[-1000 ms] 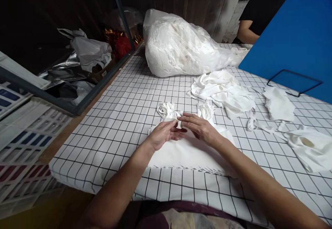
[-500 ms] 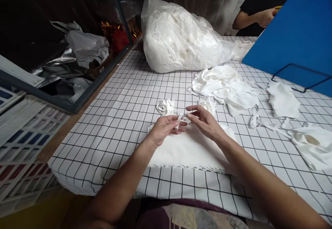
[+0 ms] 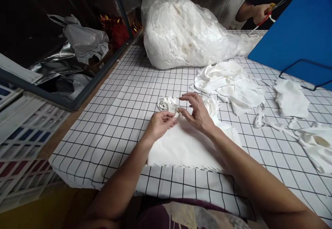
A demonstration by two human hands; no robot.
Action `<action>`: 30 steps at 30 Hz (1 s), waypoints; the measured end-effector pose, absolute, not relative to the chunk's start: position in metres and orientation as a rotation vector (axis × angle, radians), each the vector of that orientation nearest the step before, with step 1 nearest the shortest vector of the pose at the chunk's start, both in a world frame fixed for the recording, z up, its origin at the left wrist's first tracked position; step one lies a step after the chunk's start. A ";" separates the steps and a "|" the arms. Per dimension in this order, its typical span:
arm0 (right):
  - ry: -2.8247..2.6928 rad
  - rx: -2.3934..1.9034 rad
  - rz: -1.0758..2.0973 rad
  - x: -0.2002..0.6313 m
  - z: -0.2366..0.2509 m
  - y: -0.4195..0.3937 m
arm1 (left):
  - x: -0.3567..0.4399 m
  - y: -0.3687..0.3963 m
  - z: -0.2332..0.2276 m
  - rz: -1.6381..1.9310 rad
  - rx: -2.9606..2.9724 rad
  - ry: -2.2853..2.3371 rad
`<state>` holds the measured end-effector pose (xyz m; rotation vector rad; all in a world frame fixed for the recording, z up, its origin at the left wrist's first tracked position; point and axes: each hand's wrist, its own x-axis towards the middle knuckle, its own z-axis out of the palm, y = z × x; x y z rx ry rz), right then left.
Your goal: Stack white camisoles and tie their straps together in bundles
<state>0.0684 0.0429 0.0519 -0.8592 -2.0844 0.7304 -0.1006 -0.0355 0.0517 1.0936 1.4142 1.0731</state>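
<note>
My left hand (image 3: 161,123) is closed in a pinch on a narrow white fabric strip (image 3: 177,113). Just to its right, my right hand (image 3: 196,114) is held with thumb and fingers apart; its thumb tip is close to the strip, and whether they touch I cannot tell. Beneath both hands lies a flat white cloth (image 3: 186,149) with a fringed, cut near edge. A looped bundle of white strips (image 3: 164,103) sits behind my left hand. Another white bundle (image 3: 212,106) is partly hidden behind my right hand.
A big clear bag of white fabric (image 3: 181,32) rests at the back of the checked table (image 3: 103,125). Crumpled white cloths (image 3: 230,84) lie to the right, near a blue panel (image 3: 293,35). Beyond, another person's hand (image 3: 260,13) holds scissors (image 3: 267,16). Plastic crates (image 3: 28,142) stand left.
My right hand has moved slightly left and up, with its fingers more spread. My left hand has turned a little, still pinching the strip. The other person's scissors have come into view.
</note>
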 end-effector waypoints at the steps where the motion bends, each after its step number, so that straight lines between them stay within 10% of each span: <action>1: -2.141 -0.746 0.660 0.067 0.053 0.043 | -0.101 -0.035 0.053 1.103 1.169 1.432; 30: -2.412 -0.680 1.326 0.065 0.038 0.032 | -0.114 -0.062 0.027 0.874 1.915 1.745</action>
